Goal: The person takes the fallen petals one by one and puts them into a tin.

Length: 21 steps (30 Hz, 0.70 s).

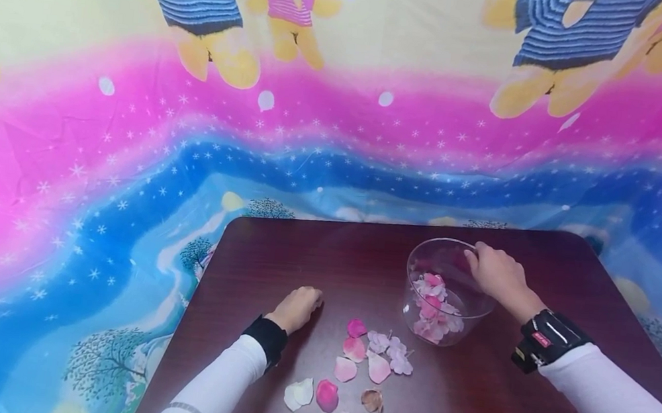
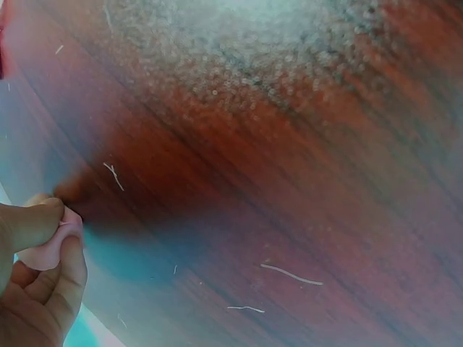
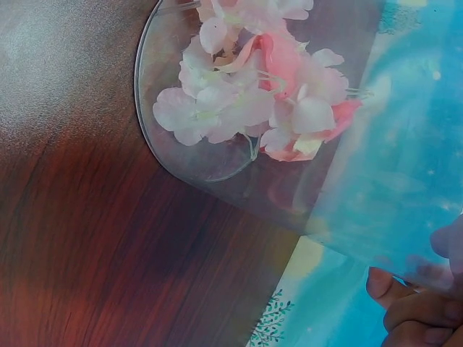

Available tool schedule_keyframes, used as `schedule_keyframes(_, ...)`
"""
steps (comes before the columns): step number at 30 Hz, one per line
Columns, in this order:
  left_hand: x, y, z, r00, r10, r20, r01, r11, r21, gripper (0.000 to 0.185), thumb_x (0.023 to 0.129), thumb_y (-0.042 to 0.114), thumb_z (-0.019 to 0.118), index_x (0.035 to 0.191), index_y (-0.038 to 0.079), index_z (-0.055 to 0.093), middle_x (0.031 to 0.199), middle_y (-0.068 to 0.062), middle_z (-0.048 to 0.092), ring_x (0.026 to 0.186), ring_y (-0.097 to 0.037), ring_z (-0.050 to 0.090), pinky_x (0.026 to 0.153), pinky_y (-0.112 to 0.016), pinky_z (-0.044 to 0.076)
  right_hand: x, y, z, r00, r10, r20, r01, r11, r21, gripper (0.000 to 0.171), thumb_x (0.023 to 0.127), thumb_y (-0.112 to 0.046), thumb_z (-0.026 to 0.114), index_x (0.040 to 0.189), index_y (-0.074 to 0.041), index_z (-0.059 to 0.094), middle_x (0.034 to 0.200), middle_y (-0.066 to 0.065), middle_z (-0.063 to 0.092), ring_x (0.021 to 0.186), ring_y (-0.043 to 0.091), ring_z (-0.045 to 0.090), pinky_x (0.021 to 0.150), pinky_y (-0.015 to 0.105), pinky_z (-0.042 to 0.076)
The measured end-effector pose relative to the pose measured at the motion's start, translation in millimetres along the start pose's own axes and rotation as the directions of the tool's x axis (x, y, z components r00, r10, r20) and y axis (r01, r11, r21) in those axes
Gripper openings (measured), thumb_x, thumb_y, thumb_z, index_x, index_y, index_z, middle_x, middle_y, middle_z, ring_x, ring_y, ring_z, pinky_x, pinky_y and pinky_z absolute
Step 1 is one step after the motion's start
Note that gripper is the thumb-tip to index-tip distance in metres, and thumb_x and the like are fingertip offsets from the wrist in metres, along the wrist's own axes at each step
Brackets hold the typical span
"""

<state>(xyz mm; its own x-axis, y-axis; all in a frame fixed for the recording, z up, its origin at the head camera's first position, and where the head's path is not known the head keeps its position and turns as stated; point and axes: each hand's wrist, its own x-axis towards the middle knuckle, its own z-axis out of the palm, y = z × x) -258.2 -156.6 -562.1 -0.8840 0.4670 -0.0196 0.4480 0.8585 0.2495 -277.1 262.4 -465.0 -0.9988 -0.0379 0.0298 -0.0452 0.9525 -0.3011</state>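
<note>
My right hand grips the rim of a clear round container, thumb over the edge and fingers outside. Pink and white flowers with pink petals among them lie at the container's bottom in the right wrist view. Over the left part of the table is my left hand. Its thumb and fingers pinch a pale pink petal, seen in the left wrist view; in the head view that petal is hidden by the hand.
Several loose petals, among them a deep pink petal, a white petal and a brown petal, lie on the dark wooden table. Pale lilac flowers lie between the hands. A printed cloth hangs behind the table.
</note>
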Motion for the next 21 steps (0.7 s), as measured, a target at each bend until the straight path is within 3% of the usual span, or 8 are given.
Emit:
schedule_keyframes(6, -1.1, 0.1, 0.2, 0.999, 0.034, 0.006, -0.033, 0.999, -0.017, 0.018, 0.094, -0.002, 0.061, 0.08, 0.01, 0.062, 0.075, 0.001, 0.058, 0.07, -0.012, 0.052, 0.063, -0.026, 0.045, -1, -1, 0, 1.0, -0.002, -0.009, 0.002, 1.0, 0.001, 0.035, 0.107, -0.032, 0.046, 0.104, 0.001, 0.058, 0.071, 0.014, 0.059, 0.071, 0.034, 0.063, 0.052, 0.045, 0.044)
schedule_keyframes(11, 1.1, 4.4, -2.3, 0.997, 0.074, -0.027, -0.075, 0.997, -0.034, 0.017, 0.096, 0.003, 0.063, 0.081, 0.01, 0.064, 0.076, 0.0, 0.061, 0.075, -0.015, 0.061, 0.066, -0.028, 0.05, -2, -1, 0, 1.0, -0.001, -0.008, 0.001, 1.0, 0.002, 0.035, 0.107, -0.032, 0.046, 0.104, 0.001, 0.057, 0.07, 0.013, 0.058, 0.07, 0.033, 0.063, 0.052, 0.045, 0.045)
schedule_keyframes(21, 8.8, 34.9, -32.3, 0.968, 0.191, -0.164, -0.204, 0.977, -0.069, 0.007, 0.095, 0.002, 0.065, 0.094, 0.007, 0.069, 0.086, -0.003, 0.067, 0.085, -0.017, 0.067, 0.076, -0.028, 0.057, -2, 0, -1, 1.0, -0.006, -0.019, 0.006, 1.0, 0.002, 0.034, 0.106, -0.031, 0.046, 0.102, 0.001, 0.057, 0.071, 0.015, 0.059, 0.071, 0.037, 0.064, 0.053, 0.048, 0.045)
